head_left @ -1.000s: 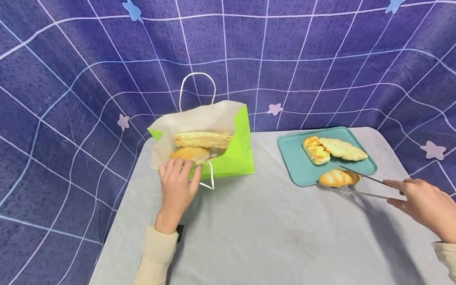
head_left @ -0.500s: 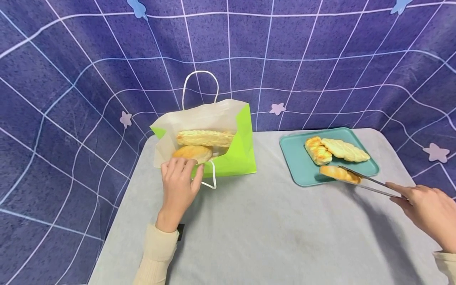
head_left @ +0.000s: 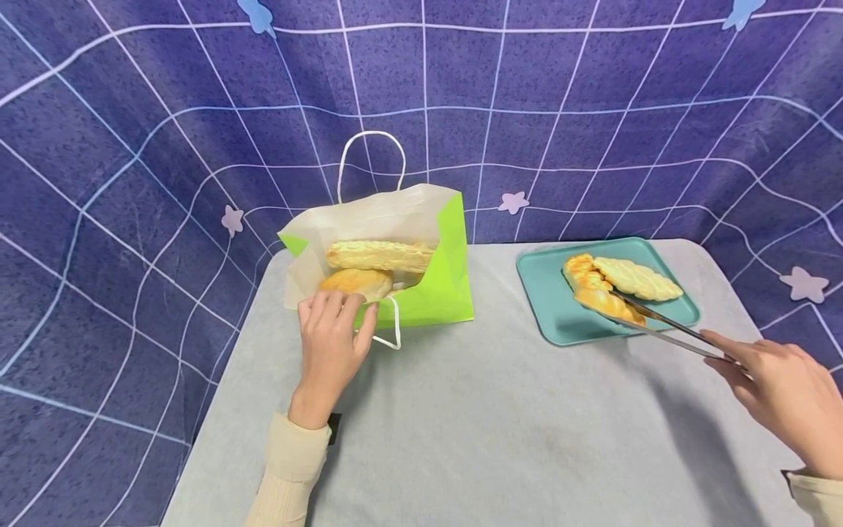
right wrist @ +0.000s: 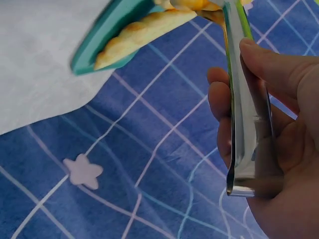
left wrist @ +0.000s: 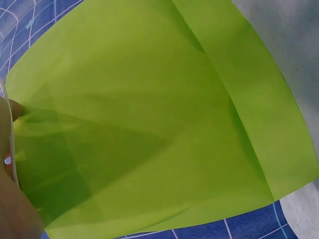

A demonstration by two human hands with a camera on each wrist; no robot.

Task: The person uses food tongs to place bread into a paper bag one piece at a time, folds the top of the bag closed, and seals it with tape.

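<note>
I'm remotely squeezing silver metal tongs (right wrist: pixel 244 114) in my right grip (head_left: pixel 784 391), clasping 1 golden oval bread roll (head_left: pixel 601 301) over the teal tray (head_left: pixel 543 293), while my left grip (head_left: pixel 331 340) is pinching the lime-green paper bag (head_left: pixel 448 293), apparently steadying it.

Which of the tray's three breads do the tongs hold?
The front roll, held above the tray; the pale loaf and orange loaf lie on the tray.

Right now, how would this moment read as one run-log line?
left hand: grips bag edge | right hand: holds tongs | tongs: pinch bread roll over tray
</note>
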